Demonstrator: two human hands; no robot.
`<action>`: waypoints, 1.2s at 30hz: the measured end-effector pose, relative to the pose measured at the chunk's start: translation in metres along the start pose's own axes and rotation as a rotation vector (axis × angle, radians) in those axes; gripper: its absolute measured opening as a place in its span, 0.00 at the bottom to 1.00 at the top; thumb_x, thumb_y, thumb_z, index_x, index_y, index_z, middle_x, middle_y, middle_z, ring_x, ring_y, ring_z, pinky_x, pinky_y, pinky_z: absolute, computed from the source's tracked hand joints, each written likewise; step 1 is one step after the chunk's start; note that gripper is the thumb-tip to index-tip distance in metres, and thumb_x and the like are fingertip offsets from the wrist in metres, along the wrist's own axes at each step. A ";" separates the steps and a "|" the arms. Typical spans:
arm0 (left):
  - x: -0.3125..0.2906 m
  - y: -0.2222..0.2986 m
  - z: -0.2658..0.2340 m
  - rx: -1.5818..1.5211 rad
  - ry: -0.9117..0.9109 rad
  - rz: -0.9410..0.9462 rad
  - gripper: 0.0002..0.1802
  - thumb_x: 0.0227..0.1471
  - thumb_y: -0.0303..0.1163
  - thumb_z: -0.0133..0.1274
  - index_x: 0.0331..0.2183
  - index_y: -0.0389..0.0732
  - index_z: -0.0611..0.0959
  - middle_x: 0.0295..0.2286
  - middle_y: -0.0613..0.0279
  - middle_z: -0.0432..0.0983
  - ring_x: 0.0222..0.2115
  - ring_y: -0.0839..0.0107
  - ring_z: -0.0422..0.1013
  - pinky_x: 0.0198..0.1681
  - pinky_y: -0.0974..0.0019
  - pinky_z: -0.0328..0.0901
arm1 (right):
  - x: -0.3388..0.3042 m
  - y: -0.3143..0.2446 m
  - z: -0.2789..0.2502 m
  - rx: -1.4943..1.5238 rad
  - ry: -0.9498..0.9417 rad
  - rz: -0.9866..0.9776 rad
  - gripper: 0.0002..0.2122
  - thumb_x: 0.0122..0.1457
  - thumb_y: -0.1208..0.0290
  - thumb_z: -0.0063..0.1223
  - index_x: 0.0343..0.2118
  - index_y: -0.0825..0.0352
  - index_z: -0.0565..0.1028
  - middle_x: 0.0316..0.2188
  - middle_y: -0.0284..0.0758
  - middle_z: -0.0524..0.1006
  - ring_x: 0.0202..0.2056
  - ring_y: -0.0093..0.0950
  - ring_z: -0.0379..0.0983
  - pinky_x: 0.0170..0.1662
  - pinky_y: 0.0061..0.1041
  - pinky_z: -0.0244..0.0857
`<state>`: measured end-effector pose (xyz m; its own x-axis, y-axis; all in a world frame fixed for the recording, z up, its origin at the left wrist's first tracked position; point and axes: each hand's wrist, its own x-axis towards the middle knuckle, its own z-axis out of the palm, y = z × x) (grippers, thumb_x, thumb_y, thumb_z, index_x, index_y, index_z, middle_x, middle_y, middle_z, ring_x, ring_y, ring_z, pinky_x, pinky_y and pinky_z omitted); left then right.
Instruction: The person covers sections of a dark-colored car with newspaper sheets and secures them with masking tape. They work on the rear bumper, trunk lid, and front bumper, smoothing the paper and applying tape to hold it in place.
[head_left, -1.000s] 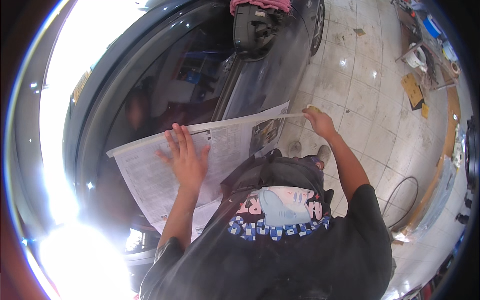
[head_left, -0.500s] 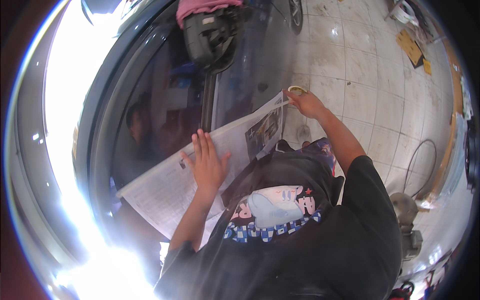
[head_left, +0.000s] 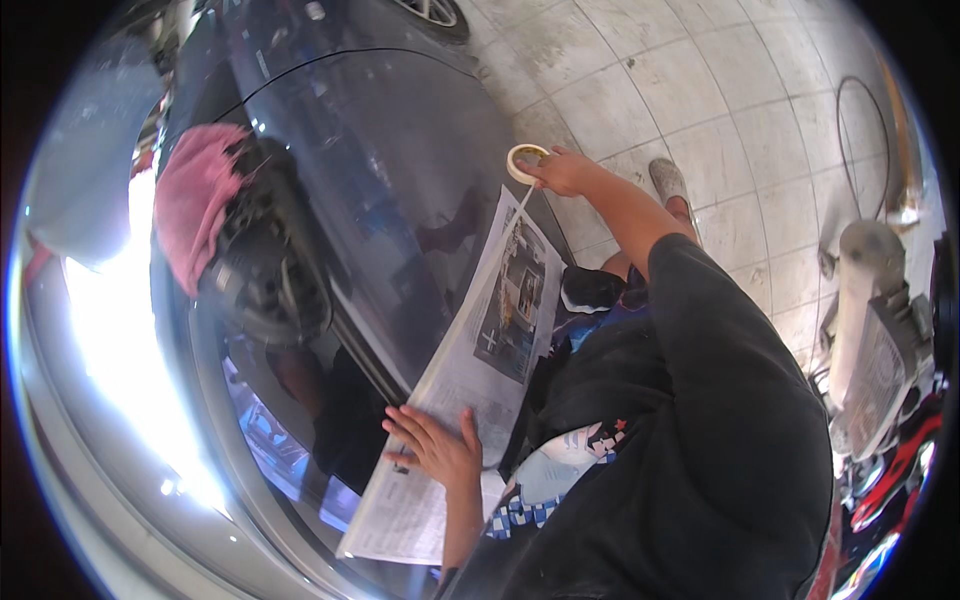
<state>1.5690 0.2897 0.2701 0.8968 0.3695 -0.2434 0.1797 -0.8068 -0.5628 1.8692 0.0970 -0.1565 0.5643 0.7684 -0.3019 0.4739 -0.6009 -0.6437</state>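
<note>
A long sheet of newspaper (head_left: 455,400) lies slantwise between my body and the side of a dark car (head_left: 390,190). Spread flat on its near part, close to the edge by the car window, is my left hand (head_left: 440,450), holding nothing. My right hand (head_left: 562,172) grips a roll of masking tape (head_left: 513,166) just beyond the paper's far end. From the roll a pale strip of tape (head_left: 524,203) runs down to the newspaper's far end. The underside of the paper is hidden.
The car's side mirror (head_left: 265,270), stripped of its cover, juts out left of the paper with a pink cloth (head_left: 200,200) over it. A grey machine (head_left: 870,310) stands at the right on the tiled floor (head_left: 640,90). A thin cable (head_left: 845,130) loops there.
My view has turned and shifted along the car. The right hand has drawn the roll away from the paper's far end, so a length of tape now shows between them. The left hand stays on the newspaper.
</note>
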 end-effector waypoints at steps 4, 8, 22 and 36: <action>-0.001 -0.002 0.004 0.020 -0.043 -0.010 0.57 0.61 0.64 0.45 0.69 0.28 0.46 0.70 0.36 0.36 0.72 0.43 0.30 0.65 0.31 0.13 | 0.025 0.009 0.007 0.117 -0.160 0.092 0.27 0.64 0.48 0.52 0.63 0.53 0.69 0.42 0.41 0.82 0.49 0.42 0.78 0.57 0.47 0.64; 0.000 -0.002 0.004 0.012 -0.064 -0.021 0.58 0.61 0.65 0.44 0.69 0.28 0.43 0.70 0.34 0.35 0.71 0.41 0.26 0.64 0.30 0.12 | 0.036 0.001 -0.008 0.198 -0.130 0.107 0.22 0.60 0.45 0.55 0.50 0.55 0.81 0.36 0.40 0.83 0.44 0.43 0.80 0.46 0.45 0.72; -0.001 -0.005 0.003 -0.046 -0.090 -0.027 0.59 0.59 0.61 0.50 0.69 0.29 0.42 0.70 0.33 0.33 0.71 0.40 0.22 0.63 0.30 0.10 | 0.075 -0.017 -0.015 0.133 -0.129 0.089 0.25 0.56 0.39 0.58 0.36 0.59 0.86 0.34 0.38 0.85 0.41 0.41 0.82 0.42 0.41 0.75; 0.202 0.258 0.022 -0.582 -0.009 0.616 0.31 0.54 0.36 0.62 0.57 0.35 0.74 0.61 0.38 0.64 0.58 0.40 0.65 0.60 0.47 0.62 | -0.050 0.054 0.005 0.305 0.016 0.027 0.17 0.67 0.54 0.47 0.53 0.52 0.77 0.46 0.35 0.81 0.51 0.38 0.77 0.51 0.44 0.68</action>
<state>1.7874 0.1657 0.0586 0.8998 -0.2125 -0.3811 -0.1584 -0.9729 0.1684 1.8629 0.0275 -0.1800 0.5858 0.7479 -0.3123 0.2351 -0.5256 -0.8176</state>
